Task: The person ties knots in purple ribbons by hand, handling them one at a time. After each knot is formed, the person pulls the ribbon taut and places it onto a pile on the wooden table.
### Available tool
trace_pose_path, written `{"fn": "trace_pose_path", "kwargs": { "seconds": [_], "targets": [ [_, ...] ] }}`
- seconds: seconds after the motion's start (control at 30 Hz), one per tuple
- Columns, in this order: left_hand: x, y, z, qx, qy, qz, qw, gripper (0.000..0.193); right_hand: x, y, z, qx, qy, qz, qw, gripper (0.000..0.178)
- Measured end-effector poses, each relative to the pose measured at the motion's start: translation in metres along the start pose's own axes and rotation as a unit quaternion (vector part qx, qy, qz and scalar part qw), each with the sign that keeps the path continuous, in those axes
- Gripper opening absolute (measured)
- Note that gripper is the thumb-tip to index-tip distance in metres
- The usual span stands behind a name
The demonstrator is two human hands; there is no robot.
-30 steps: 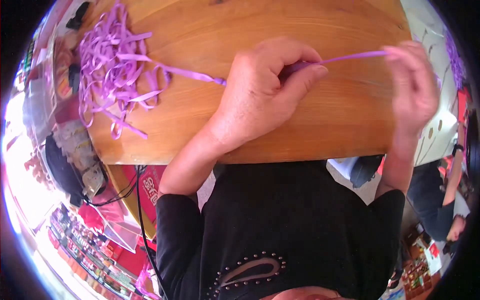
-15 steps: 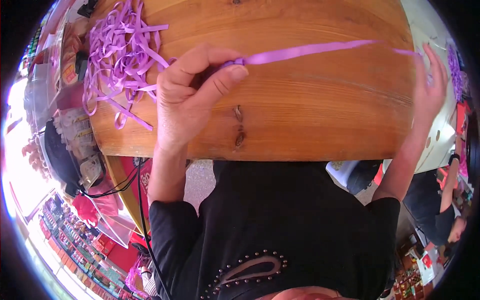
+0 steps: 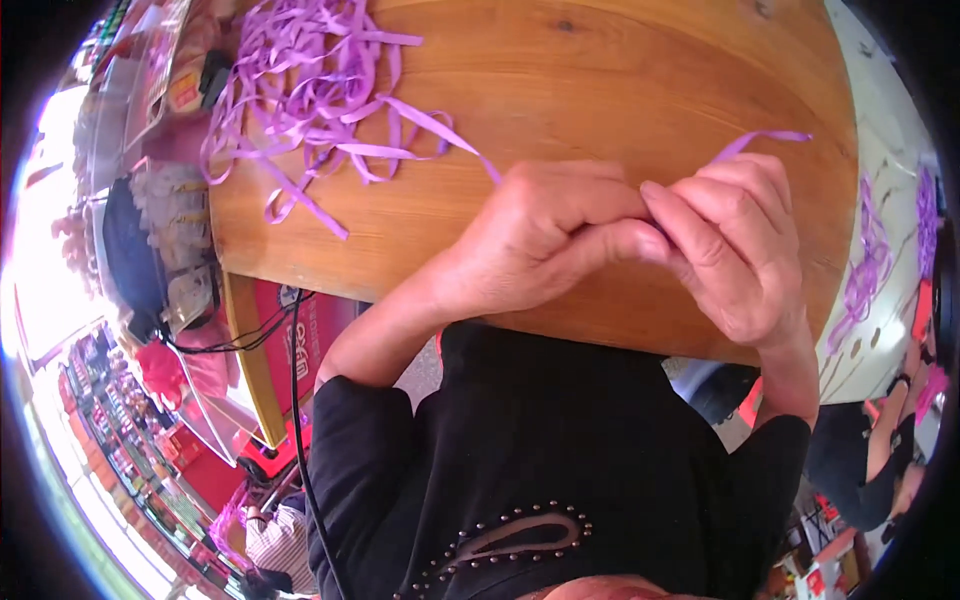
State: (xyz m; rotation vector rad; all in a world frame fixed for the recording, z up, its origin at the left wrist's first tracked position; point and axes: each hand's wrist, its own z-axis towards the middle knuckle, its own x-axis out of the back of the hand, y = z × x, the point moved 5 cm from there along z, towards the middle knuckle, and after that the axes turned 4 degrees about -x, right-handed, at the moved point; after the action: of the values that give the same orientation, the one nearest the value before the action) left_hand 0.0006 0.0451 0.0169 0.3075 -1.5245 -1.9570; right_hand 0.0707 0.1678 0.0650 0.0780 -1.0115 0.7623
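Both hands meet over the near part of the wooden table, fingertips almost touching. My left hand (image 3: 550,235) is closed, thumb against the bent fingers. A strand of purple ribbon (image 3: 462,143) runs from the heap into the far side of that hand. My right hand (image 3: 735,245) is closed too, its thumb and fingers pinched beside the left fingertips. Past its knuckles a loose purple ribbon end (image 3: 760,138) sticks out to the right. The stretch of ribbon between the fingers is hidden by them. At the far left lies a tangled heap of purple ribbon (image 3: 345,90).
The wooden table (image 3: 620,90) has a curved right edge. Beyond it stands a white marbled surface (image 3: 890,130) with more purple ribbon (image 3: 868,260). Plastic-wrapped goods (image 3: 180,220) and a black cable (image 3: 300,420) are at the left. Another person (image 3: 850,460) works at the lower right.
My right hand has come in from the far right to meet the left, which moved right and nearer. The ribbon no longer stretches taut between them. The whole view has shifted slightly.
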Motion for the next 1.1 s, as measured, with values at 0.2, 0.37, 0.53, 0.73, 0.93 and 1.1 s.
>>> {"fn": "trace_pose_path", "kwargs": {
  "seconds": [0.2, 0.37, 0.53, 0.73, 0.93, 1.1],
  "targets": [
    [-0.001, 0.01, 0.008, -0.081, -0.037, 0.094, 0.992, 0.016, 0.011, 0.001, -0.004, -0.019, 0.007, -0.007, 1.0, 0.033],
    [0.025, 0.014, 0.001, -0.097, -0.007, 0.185, 0.978, 0.016, 0.023, 0.014, -0.02, -0.068, 0.03, -0.062, 0.995, 0.023],
    [0.026, 0.021, 0.001, -0.089, -0.011, 0.274, 0.958, 0.035, 0.04, 0.017, -0.035, -0.121, 0.025, -0.009, 0.992, 0.021],
    [-0.007, 0.022, 0.018, -0.101, 0.088, 0.104, 0.985, 0.032, 0.037, 0.005, -0.014, -0.047, 0.044, -0.044, 0.997, 0.024],
    [-0.032, 0.012, 0.021, -0.043, 0.019, -0.107, 0.993, 0.008, 0.051, 0.001, -0.009, -0.045, 0.075, -0.079, 0.993, 0.024],
    [-0.001, 0.018, 0.01, -0.07, 0.038, 0.052, 0.995, 0.01, 0.061, 0.013, -0.025, -0.108, 0.078, -0.059, 0.989, 0.015]
  ]
}}
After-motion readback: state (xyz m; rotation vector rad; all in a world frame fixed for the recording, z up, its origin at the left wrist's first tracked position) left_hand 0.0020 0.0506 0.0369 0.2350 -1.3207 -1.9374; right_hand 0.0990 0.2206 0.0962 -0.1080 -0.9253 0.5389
